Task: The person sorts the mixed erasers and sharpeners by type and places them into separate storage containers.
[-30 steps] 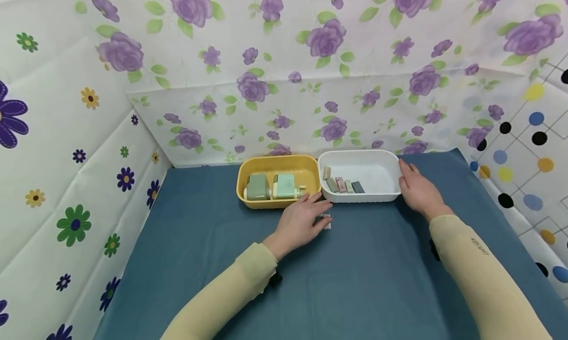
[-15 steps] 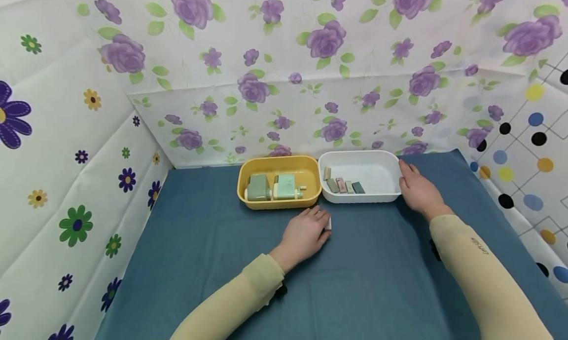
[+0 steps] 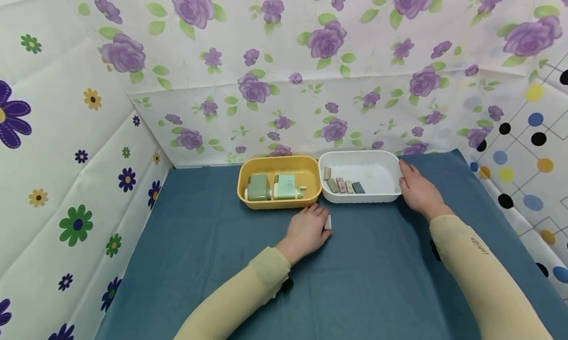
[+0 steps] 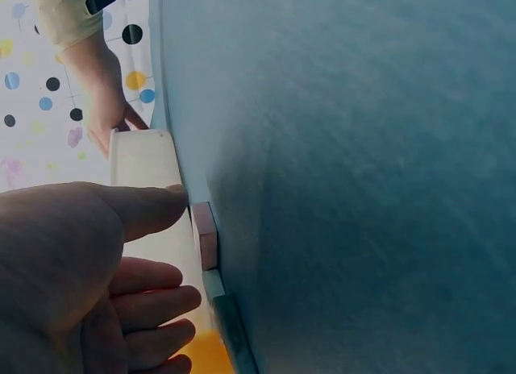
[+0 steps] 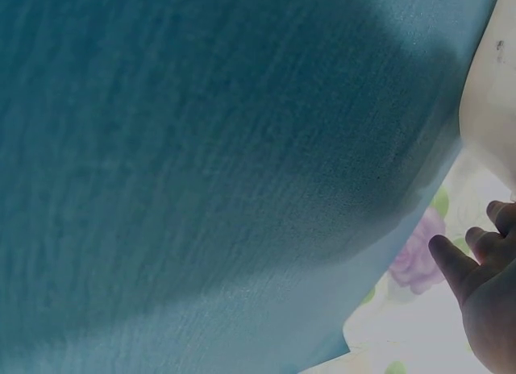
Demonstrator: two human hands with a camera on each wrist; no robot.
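Note:
My left hand [image 3: 307, 227] is low over the blue cloth, in front of the two bins. In the left wrist view its thumb [image 4: 149, 209] is stretched out and the fingers are loosely bent, with nothing pinched between them. Close beside it a pink block [image 4: 205, 235], a pale green block [image 4: 214, 283] and a dark teal block [image 4: 232, 330] lie in a row, eraser-like in shape. In the head view only a pale end of the row [image 3: 328, 222] shows. My right hand [image 3: 419, 189] rests with extended fingers against the right end of the white bin [image 3: 381, 174].
Several small pastel blocks, one of them pink [image 3: 340, 185], lie at the left inside the white bin. Touching it on the left, a yellow bin [image 3: 306, 165] holds two green boxy things [image 3: 285, 186] resembling pencil sharpeners. Flowered sheets [image 3: 284, 108] hang behind the table.
My left hand has drawn back from the bins' front edge to the small blocks, its fingers drawing together, then shifted slightly right. The right hand has stayed at the white bin.

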